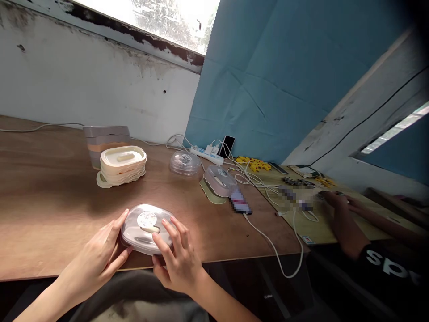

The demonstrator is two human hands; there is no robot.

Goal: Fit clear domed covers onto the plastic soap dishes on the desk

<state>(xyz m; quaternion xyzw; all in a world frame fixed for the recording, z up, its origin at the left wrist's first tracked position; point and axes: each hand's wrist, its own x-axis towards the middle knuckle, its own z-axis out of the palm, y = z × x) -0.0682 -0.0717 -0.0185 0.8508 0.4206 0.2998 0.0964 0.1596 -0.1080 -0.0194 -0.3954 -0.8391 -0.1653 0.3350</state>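
An oval lunch box [134,237] with a clear lid, a round white label and a pale handle piece sits at the table's front edge. My left hand [106,250] grips its left end, thumb at the near side. On the right, my right hand [179,255] holds it too, with fingertips over the lid and the thumb at the near rim. Behind it stands a stack of cream lids [122,167], in front of a stack of grey and orange containers [106,136]. Clear lids [185,163] lie farther back.
A lidded pinkish box [216,179] rests on a green lid [212,196] beside a charging phone [240,202]. A power strip [207,155], another phone [227,146] and loose white cables lie behind. A co-worker's arms [345,219] are at the right table, near yellow pieces [254,163].
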